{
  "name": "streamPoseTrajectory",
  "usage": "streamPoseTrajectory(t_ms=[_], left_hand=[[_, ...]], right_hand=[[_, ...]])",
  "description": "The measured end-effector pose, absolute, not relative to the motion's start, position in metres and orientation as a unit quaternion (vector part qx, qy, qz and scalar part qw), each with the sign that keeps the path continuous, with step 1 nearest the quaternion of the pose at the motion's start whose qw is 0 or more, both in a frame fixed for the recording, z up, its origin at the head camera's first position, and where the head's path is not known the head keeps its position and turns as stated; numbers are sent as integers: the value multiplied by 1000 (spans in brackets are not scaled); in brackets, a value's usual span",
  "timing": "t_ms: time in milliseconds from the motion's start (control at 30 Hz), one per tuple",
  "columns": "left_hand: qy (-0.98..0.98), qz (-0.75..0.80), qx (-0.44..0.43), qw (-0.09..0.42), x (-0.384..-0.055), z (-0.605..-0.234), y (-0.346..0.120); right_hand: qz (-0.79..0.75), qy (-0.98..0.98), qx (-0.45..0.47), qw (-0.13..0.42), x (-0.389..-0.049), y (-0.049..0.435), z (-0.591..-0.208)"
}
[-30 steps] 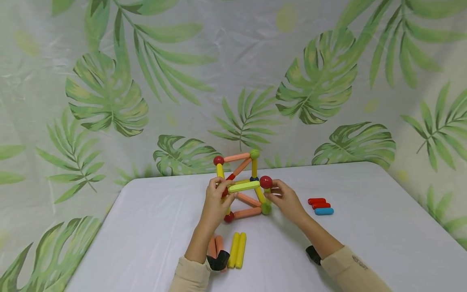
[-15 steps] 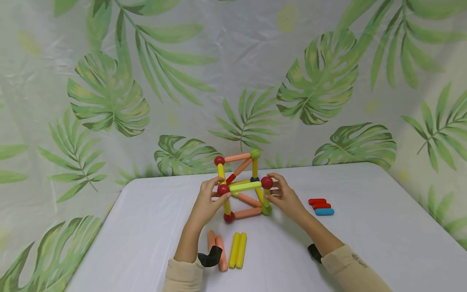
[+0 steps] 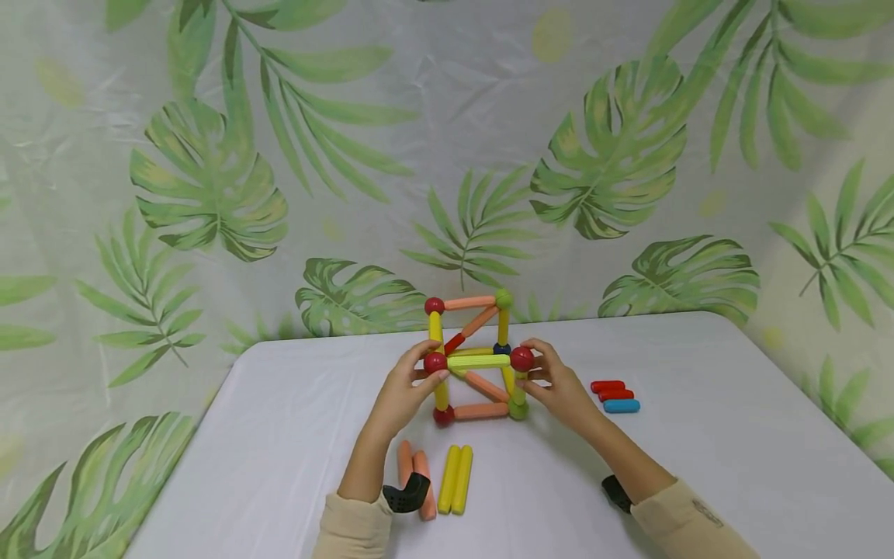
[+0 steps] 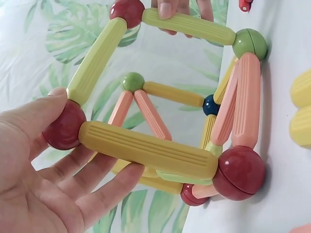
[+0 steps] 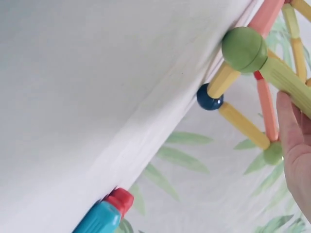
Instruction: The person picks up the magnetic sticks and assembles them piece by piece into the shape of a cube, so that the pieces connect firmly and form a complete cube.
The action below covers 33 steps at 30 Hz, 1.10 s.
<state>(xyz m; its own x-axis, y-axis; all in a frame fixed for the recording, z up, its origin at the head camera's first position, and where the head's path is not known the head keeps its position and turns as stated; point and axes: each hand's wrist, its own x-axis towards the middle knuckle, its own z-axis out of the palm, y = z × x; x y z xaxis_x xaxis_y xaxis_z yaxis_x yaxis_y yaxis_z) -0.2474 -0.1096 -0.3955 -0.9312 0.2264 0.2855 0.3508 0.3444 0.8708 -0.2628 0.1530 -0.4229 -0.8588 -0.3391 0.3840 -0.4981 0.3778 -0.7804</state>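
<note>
A frame of magnetic sticks and balls (image 3: pixel 480 410) stands on the table in the head view. My left hand (image 3: pixel 403 392) grips the red ball (image 4: pixel 64 125) at its near upper left corner, thumb on the ball and fingers behind the yellow stick (image 4: pixel 148 150). My right hand (image 3: pixel 561 388) pinches the upright lime stick (image 4: pixel 189 25) below the other near red ball (image 3: pixel 521 359). A level lime stick (image 3: pixel 479 361) joins these two red balls. The right wrist view shows the right hand's fingers against the upright stick near a green ball (image 5: pixel 244 49).
In front of the frame lie two yellow sticks (image 3: pixel 455 480) and salmon sticks (image 3: pixel 424 485), partly behind the left wrist's black camera (image 3: pixel 407 493). Two red sticks (image 3: pixel 608 386) and a blue stick (image 3: pixel 621 406) lie to the right. A leaf-print curtain (image 3: pixel 447 155) hangs behind.
My left hand has shifted from over the level lime stick's left end to the red ball. The whole frame has moved slightly right and turned a little, the right hand moving with it.
</note>
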Motion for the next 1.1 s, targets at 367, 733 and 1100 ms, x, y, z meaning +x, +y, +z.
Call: streamPoseTrajectory(t_ms=[367,733,1100], left_hand=[[-824,-531,-193,42,-251,-403,-103],[-862,-478,-147,81,-235,-408,-134],[-932,-352,-85,25,-197,-441,-164]], right_hand=[[498,-834,227,66,-251,166,-423],[496,-825,252,94,-247,199,-422],[392,-898,191,49,-242,270,-431]])
